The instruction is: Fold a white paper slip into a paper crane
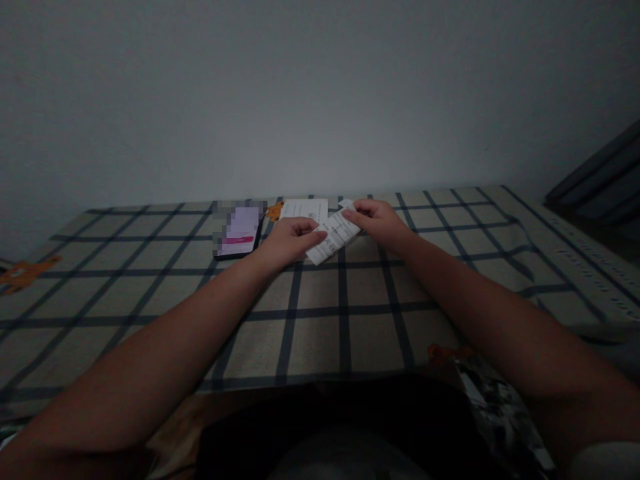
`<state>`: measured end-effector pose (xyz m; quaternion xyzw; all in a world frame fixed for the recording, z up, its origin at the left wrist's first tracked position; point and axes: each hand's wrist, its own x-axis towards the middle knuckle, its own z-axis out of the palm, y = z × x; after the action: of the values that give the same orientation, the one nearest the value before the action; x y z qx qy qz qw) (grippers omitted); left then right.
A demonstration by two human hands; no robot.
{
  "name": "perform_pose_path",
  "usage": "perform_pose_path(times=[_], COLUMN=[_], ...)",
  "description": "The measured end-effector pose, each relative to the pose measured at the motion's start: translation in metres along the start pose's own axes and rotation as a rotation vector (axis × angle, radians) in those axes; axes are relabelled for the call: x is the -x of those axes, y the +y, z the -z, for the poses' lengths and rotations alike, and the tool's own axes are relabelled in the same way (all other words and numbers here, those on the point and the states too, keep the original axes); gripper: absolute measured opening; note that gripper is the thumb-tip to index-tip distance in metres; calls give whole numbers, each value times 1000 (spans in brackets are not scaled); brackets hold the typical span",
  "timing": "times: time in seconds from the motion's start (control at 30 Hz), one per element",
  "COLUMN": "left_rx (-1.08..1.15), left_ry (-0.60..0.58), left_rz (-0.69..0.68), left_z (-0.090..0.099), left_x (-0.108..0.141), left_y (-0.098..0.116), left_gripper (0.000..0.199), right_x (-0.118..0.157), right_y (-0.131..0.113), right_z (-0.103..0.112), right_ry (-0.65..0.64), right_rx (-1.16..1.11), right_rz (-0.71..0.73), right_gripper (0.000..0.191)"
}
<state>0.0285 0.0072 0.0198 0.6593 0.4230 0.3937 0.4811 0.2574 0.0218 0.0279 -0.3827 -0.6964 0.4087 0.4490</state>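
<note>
Between my two hands a small printed paper slip (331,238) is held tilted above the checked cloth, its lower left end toward me. My left hand (293,238) pinches the slip's left edge between thumb and fingers. At the upper right end, my right hand (377,217) has its thumb on the slip and its fingers curled behind, where a bit of white paper sticks up. Behind the slip lies a white printed sheet (305,208), partly covered by my left hand. The print is too small to read.
A phone (240,230) with a lit, partly blurred screen lies left of my left hand. The checked tablecloth (320,333) covers the table, which meets a plain wall (320,100) at the back. Dark striped fabric (600,173) is at the far right.
</note>
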Motion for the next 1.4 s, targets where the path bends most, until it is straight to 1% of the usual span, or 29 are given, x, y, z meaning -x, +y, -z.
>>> perform_pose_path(times=[0.1,0.2,0.4,0.47,0.53,0.6,0.67,0.77,0.83,1.03,1.17,1.23,1.3,1.4], left_rx=[46,101,295,262,121,-30,-114,-143,-146,-209,-264,-253,-194,-64], left_ry=[-72,-123,-121,-140,-170,-177,-155,-117,-116,-188,-184,-170,-134,-44], left_rz=[50,111,131,161,181,160,112,49,29,11,-25,-30,-32,-39], left_z=[-1,-1,-3,-3,-4,-4,-3,-3,-2,1,1,0,0,-1], left_x=[2,3,1,1,2,5,7,8,8,4,5,6,5,4], left_y=[3,4,2,2,3,3,4,4,3,1,3,3,3,2], left_gripper=[23,22,29,33,34,36,37,34,33,41,45,44,44,44], right_x=[0,0,2,3,4,4,4,4,3,2,1,0,0,1], right_y=[0,1,-1,-2,-4,-5,-5,-4,-3,-1,1,2,2,2], right_z=[0,0,0,-1,-3,-4,-6,-6,-5,-5,-6,-5,-4,-3], right_ry=[-41,-55,-108,-135,-162,-184,-185,-144,-111,-86,-66,-64,-76,-162], right_rx=[34,85,120,147,174,181,180,124,68,62,10,-72,-163,-232], right_rz=[24,25,42,56,63,57,49,22,-1,11,-14,-61,-111,-179], right_gripper=[32,32,33,34,35,37,38,36,33,31,31,32,33,33])
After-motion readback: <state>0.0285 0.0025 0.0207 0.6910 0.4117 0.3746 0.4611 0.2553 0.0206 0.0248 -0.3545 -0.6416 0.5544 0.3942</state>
